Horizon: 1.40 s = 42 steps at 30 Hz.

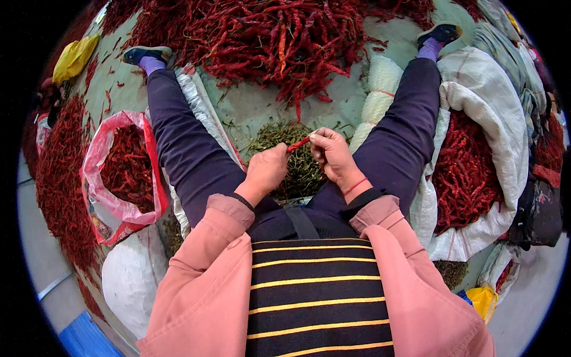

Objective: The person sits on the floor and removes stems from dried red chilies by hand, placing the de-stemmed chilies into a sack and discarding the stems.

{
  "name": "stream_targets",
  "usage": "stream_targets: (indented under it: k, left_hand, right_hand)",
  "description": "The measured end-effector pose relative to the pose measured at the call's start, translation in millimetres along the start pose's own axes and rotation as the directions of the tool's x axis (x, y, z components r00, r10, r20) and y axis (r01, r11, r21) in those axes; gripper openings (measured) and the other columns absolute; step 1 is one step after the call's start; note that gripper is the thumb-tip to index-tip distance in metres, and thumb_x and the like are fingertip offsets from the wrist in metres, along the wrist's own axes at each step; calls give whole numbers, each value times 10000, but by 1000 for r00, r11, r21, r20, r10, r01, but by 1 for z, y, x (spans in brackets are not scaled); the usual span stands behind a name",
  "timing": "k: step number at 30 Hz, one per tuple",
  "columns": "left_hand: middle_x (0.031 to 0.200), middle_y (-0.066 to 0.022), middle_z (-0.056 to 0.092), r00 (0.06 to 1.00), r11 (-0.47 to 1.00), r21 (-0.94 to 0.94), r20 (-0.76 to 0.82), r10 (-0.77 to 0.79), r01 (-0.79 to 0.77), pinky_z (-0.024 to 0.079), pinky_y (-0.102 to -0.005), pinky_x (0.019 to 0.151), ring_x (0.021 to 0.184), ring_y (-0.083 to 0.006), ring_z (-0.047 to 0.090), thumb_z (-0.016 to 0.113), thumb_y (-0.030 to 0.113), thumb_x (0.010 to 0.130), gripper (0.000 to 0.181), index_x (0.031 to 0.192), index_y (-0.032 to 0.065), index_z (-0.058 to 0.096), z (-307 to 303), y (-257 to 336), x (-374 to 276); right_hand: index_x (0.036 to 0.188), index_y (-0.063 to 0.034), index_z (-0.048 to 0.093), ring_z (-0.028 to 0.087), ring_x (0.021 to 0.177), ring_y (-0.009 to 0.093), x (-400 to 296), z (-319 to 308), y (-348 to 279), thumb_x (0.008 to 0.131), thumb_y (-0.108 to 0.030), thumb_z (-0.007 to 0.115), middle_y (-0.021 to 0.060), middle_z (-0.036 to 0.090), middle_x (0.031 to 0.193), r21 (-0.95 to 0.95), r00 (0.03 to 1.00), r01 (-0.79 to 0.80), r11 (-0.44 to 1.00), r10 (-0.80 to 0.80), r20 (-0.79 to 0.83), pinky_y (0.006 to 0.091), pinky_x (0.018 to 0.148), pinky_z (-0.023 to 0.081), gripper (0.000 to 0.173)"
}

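Observation:
Between my legs, my left hand grips one end of a dried red chili pepper. The fingertips of my right hand pinch its other end, so the pepper spans the gap between both hands. Under the hands lies a heap of greenish-brown chili stems, partly covered by my wrists. Beyond it rises a large pile of dried red chilies, with a few at its near tip reaching towards the stems.
A pink-rimmed plastic bag of chilies stands left of my leg. At right is a white woven sack holding more chilies. A rolled white foam bundle lies inside my right leg. More chilies spread along the far left.

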<state>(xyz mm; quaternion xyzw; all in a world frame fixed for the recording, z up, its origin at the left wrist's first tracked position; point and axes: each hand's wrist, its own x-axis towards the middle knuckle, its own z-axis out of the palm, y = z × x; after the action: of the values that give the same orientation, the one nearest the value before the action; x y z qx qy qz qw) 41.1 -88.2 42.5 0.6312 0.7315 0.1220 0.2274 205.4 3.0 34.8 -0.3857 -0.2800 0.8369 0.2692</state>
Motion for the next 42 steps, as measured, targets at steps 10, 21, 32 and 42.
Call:
stream_targets:
  k: [10, 21, 32, 42]
  left_hand:
    - [686, -129, 602, 970, 954, 272, -170, 175, -124, 482, -432, 559, 645, -321, 629, 519, 55, 797, 41, 798, 62, 479, -4, -17, 10]
    - [724, -171, 596, 994, 994, 69, -65, 90, -85, 467, -442, 605, 708, -365, 611, 546, 112, 840, 104, 836, 27, 486, -11, -23, 6]
    - [890, -175, 626, 982, 892, -448, -136, -131, 57, 503, -361, 713, 788, -277, 637, 588, 153, 848, 181, 969, 21, 619, -38, -12, 12]
    - [762, -210, 625, 973, 836, -526, -227, 39, -156, 493, -435, 634, 727, -382, 622, 580, 163, 839, 194, 967, 17, 573, -23, 11, 2]
  right_hand:
    - [702, -68, 522, 401, 519, 76, -14, 6, -2, 852, -46, 565, -25, 473, 620, -180, 993, 96, 979, -82, 83, 235, 476, 303, 158]
    - [724, -44, 576, 455, 550, 87, -18, -2, -19, 856, -91, 576, -16, 540, 649, -346, 982, 180, 921, -186, 16, 234, 501, 353, 140]
    - [777, -60, 557, 459, 562, 88, -6, 3, -17, 872, -152, 571, 12, 540, 679, -124, 988, 112, 986, -123, -91, 226, 497, 334, 133]
    - [799, -83, 539, 422, 511, 50, -9, 11, -2, 906, -124, 541, -20, 525, 659, -261, 989, 81, 962, -45, 142, 202, 452, 312, 114]
